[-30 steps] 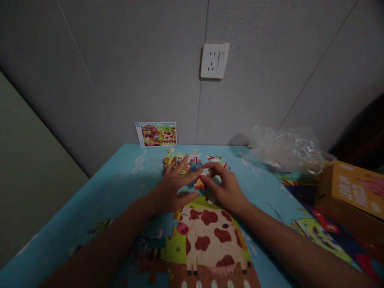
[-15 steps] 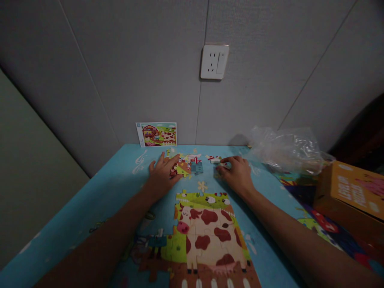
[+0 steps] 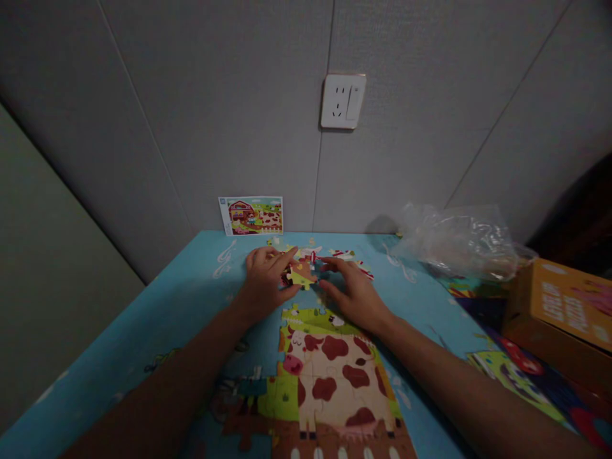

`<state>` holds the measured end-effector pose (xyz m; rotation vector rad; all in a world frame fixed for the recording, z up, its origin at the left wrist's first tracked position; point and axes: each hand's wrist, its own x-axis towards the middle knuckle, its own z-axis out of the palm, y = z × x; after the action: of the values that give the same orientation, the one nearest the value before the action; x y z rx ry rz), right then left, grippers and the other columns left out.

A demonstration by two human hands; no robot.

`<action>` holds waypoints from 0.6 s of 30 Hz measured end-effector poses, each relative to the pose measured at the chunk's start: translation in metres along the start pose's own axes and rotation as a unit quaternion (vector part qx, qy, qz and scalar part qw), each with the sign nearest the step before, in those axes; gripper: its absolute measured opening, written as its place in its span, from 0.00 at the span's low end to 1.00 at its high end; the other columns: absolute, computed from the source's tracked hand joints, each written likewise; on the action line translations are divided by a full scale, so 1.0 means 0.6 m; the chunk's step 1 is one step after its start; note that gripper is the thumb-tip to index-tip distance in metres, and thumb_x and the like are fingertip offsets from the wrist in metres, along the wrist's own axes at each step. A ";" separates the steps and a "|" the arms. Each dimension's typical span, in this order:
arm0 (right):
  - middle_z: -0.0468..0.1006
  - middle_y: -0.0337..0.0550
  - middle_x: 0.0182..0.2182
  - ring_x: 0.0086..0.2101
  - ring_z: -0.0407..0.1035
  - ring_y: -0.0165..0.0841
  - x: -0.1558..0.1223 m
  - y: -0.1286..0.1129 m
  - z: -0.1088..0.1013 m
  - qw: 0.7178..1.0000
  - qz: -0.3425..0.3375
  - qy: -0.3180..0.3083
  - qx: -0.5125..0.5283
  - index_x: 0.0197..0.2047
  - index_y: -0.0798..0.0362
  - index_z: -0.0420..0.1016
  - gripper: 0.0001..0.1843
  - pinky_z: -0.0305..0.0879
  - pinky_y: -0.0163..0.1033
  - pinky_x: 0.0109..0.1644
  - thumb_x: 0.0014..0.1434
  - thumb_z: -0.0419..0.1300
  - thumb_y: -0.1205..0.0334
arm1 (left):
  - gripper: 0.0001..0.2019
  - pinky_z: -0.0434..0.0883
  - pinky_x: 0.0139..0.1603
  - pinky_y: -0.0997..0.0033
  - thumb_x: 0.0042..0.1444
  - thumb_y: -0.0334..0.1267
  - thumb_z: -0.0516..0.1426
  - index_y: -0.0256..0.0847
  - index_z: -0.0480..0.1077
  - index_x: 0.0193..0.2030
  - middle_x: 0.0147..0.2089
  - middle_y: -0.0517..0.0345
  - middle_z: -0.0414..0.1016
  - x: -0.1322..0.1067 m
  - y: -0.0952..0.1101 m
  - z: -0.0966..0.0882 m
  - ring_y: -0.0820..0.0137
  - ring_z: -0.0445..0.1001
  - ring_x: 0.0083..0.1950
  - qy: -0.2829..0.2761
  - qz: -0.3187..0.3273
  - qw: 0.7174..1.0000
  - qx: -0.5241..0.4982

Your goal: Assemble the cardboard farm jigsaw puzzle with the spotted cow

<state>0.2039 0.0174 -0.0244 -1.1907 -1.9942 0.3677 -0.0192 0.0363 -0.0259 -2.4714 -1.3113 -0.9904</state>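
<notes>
The left hand (image 3: 265,280) lies flat, fingers apart, on a cluster of puzzle pieces (image 3: 302,275) at the far side of the desk (image 3: 191,299), just beyond the joined cow puzzle (image 3: 329,376). The right hand (image 3: 352,292) touches the cluster's other edge; whether it pinches a piece, I cannot tell.

No word or number can be read anywhere. The orange box (image 3: 568,306) at the right bears large pale lettering on its slanted face, but it is too dim and blurred to make out, and the card (image 3: 251,215) leaning against the wall has a small blue mark in its top left corner that is too small to read. The puzzle (image 3: 329,376) shows only pictures.
</notes>
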 end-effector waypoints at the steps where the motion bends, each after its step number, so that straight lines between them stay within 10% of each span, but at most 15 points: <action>1: 0.77 0.49 0.46 0.48 0.68 0.42 -0.001 -0.004 0.003 1.000 0.003 -0.005 0.015 0.57 0.52 0.66 0.22 0.61 0.52 0.55 0.59 0.58 0.59 | 0.34 0.56 0.58 0.52 0.50 0.44 0.64 0.41 0.62 0.64 0.50 0.51 0.76 0.001 0.005 -0.003 0.56 0.63 0.53 -0.001 0.010 1.000 -0.010; 9: 0.76 0.43 0.32 0.32 0.69 0.35 0.011 0.024 -0.015 0.982 0.121 0.141 0.019 0.48 0.54 0.71 0.17 0.65 0.42 0.39 0.59 0.56 0.55 | 0.37 0.58 0.58 0.52 0.47 0.45 0.66 0.41 0.62 0.64 0.58 0.49 0.70 0.000 0.013 -0.006 0.54 0.60 0.57 -0.028 0.017 0.999 -0.003; 15: 0.77 0.56 0.38 0.43 0.66 0.49 0.019 0.072 -0.046 0.934 0.229 0.125 -0.246 0.45 0.55 0.77 0.18 0.62 0.54 0.45 0.59 0.57 0.52 | 0.28 0.60 0.56 0.48 0.47 0.51 0.65 0.42 0.73 0.54 0.57 0.46 0.70 -0.005 -0.004 0.004 0.50 0.60 0.58 -0.041 -0.069 0.995 0.058; 18: 0.73 0.61 0.48 0.49 0.64 0.54 0.016 0.066 -0.039 0.938 0.172 0.114 -0.278 0.49 0.53 0.78 0.20 0.62 0.58 0.47 0.60 0.57 0.51 | 0.25 0.60 0.56 0.46 0.48 0.51 0.65 0.48 0.75 0.53 0.57 0.49 0.69 -0.006 -0.003 0.003 0.50 0.60 0.58 -0.056 -0.075 0.994 0.056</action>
<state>0.2430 0.0433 -0.0276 -1.8533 -1.7284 -0.1836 -0.0209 0.0356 -0.0301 -2.4041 -1.5627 -0.7957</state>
